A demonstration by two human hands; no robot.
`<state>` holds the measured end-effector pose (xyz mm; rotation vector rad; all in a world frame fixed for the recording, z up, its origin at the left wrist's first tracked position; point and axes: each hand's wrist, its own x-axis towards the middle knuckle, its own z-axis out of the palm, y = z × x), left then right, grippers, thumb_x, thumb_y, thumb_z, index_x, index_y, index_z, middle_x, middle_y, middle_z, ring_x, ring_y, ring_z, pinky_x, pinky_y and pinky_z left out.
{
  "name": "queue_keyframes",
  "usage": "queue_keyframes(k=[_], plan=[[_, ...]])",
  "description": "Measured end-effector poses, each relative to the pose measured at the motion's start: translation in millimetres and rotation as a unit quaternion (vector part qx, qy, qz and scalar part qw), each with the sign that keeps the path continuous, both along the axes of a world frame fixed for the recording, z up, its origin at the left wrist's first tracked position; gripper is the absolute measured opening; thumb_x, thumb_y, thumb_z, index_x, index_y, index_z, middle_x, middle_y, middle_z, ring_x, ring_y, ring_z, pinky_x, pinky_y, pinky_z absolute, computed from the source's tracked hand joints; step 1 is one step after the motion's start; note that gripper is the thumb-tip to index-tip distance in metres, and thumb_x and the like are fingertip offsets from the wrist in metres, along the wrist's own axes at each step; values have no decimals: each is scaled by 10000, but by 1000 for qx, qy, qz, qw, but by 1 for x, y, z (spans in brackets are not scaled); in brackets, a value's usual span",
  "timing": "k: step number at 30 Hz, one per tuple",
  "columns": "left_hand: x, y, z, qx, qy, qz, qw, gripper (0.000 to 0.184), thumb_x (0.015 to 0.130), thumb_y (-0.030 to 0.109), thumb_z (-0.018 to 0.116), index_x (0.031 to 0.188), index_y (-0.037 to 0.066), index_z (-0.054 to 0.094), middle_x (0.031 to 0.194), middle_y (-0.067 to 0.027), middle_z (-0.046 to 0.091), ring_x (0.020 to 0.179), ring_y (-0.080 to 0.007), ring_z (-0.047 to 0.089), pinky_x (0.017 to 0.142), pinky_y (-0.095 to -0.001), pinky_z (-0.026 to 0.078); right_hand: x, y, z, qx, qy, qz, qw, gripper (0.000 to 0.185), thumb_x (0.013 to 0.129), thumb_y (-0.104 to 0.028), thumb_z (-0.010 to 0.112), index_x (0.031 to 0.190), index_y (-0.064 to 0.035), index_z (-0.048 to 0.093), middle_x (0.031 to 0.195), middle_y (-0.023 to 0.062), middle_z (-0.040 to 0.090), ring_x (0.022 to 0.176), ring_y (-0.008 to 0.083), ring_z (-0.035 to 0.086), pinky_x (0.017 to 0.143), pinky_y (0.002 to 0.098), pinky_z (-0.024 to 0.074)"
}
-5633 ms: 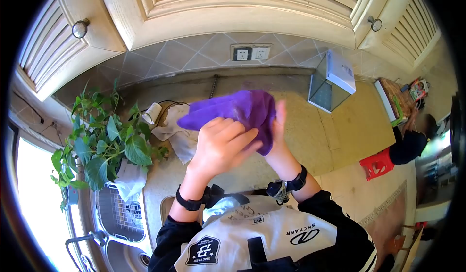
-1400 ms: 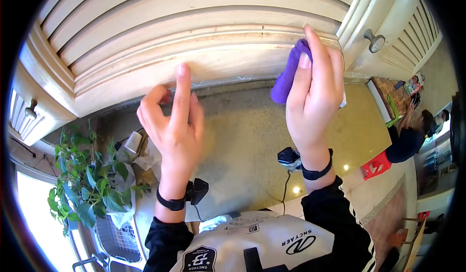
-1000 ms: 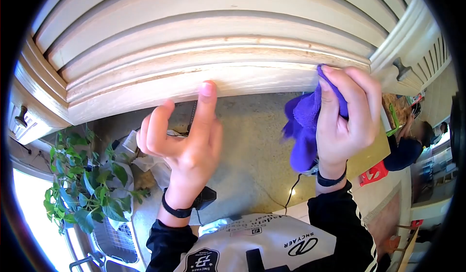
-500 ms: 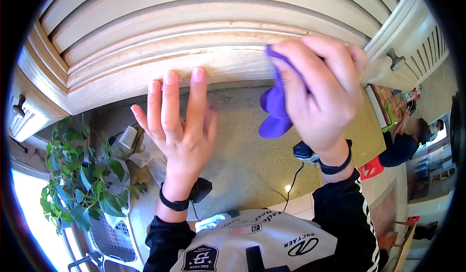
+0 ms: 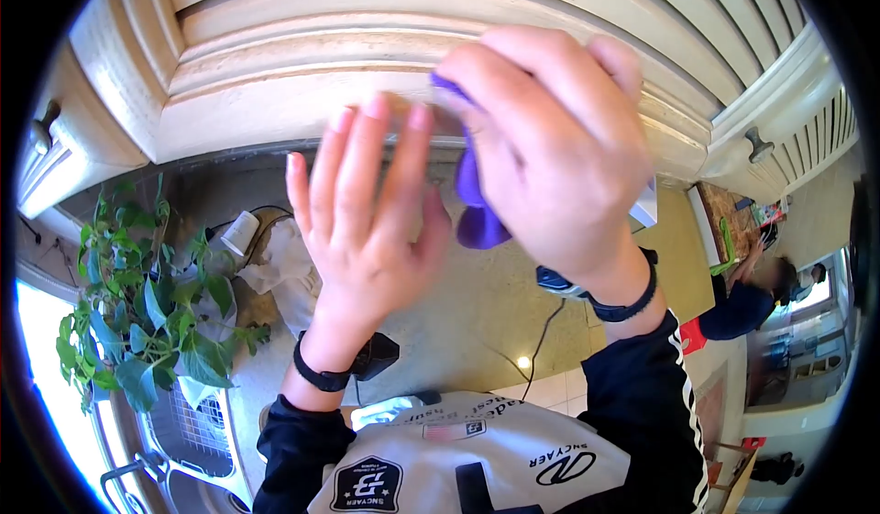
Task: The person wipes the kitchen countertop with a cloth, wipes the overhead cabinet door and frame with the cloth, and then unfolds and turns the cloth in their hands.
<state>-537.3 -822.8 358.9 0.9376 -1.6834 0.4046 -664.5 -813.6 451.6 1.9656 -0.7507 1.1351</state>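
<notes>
A purple cloth [image 5: 480,228] is bunched in my right hand [image 5: 559,152], its lower end hanging below my fingers. The cloth's upper edge is at the bottom rail of a cream louvered cabinet door [image 5: 247,106]; whether it presses on the wood I cannot tell. To the left of it, my left hand [image 5: 367,225] is open, fingers spread and pointing up. Its fingertips overlap the lower edge of the same rail, though contact is unclear. Brownish marks run along the door's moulding.
Below the door lies a greenish-grey countertop [image 5: 458,321]. Leafy plant stems [image 5: 156,303], a white cup [image 5: 240,233] and a sink with a wire rack [image 5: 197,427] are on the left. Dark door knobs [image 5: 759,145] stick out nearby. Another person [image 5: 747,303] is at the far right.
My right hand has moved left with the purple cloth, closer to my left hand. My left hand has shifted slightly right and up. The camera view has turned a little.
</notes>
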Motion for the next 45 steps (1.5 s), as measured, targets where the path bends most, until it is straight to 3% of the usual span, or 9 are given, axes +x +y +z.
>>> queue_keyframes(k=[3, 10, 12, 16, 20, 26, 28, 37, 45], plan=[[15, -6, 0, -23, -34, 22, 999, 530, 708, 137, 616, 1233, 86, 560, 1358, -165, 400, 1279, -313, 365, 1074, -454, 182, -16, 9, 3, 11, 4, -33, 999, 203, 631, -4, 717, 820, -29, 646, 783, 53, 622, 658, 186, 565, 668, 287, 395], [16, -17, -9, -63, -69, 17, 995, 500, 721, 172, 608, 1215, 101, 572, 1378, -135, 381, 1306, -309, 326, 1087, -470, 158, 4, -8, -5, -63, 8, -24, 998, 225, 595, -13, 697, 812, -21, 634, 786, 70, 601, 669, 209, 559, 610, 288, 390], [14, -15, -10, -32, -25, 2, 999, 458, 739, 133, 507, 1176, 220, 611, 1343, -16, 462, 1246, -220, 429, 1108, -478, 107, 23, -14, -5, -72, 15, -12, 997, 220, 624, 25, 715, 829, -13, 645, 789, 72, 608, 686, 232, 553, 600, 293, 425], [17, -15, -15, -11, -41, -1, 999, 326, 784, 171, 521, 1091, 190, 629, 1341, -18, 469, 1254, -224, 423, 1108, -493, 82, 42, -12, 1, -26, 38, -26, 999, 229, 598, -2, 708, 816, -39, 648, 788, 58, 602, 677, 205, 542, 610, 292, 413], [18, -10, -7, 0, -55, 31, 998, 420, 805, 155, 506, 1205, 258, 585, 1367, 14, 438, 1273, -176, 393, 1109, -486, 78, 24, 3, 7, 40, 37, -39, 998, 238, 611, 2, 723, 832, -55, 660, 804, 52, 582, 702, 208, 534, 618, 288, 419], [22, -13, -8, -29, -103, 38, 993, 567, 761, 147, 583, 1316, 216, 490, 1424, -71, 340, 1329, -249, 295, 1101, -486, 81, -2, 21, -4, 142, -60, -19, 988, 243, 629, 64, 696, 842, -27, 622, 830, 76, 528, 679, 211, 542, 611, 298, 448], [18, -12, -9, 16, -65, 29, 997, 549, 767, 152, 531, 1294, 303, 504, 1404, 17, 380, 1305, -168, 340, 1109, -486, 74, -5, 22, 2, 138, -51, -16, 989, 246, 635, 83, 697, 846, -11, 613, 825, 73, 523, 681, 204, 558, 594, 283, 461], [23, -14, -7, -22, -95, 28, 995, 574, 750, 139, 590, 1310, 219, 496, 1425, -61, 341, 1330, -236, 294, 1101, -485, 87, 5, 6, 8, 63, -1, -17, 998, 197, 665, 29, 679, 850, -12, 626, 858, 83, 556, 695, 209, 563, 618, 292, 456], [23, -10, -5, 0, -88, 28, 996, 549, 763, 141, 522, 1298, 264, 504, 1409, -4, 371, 1307, -182, 335, 1106, -483, 75, 3, 4, 5, 27, 54, -30, 998, 210, 631, 5, 654, 836, -10, 609, 835, 77, 564, 692, 242, 545, 623, 328, 437]])
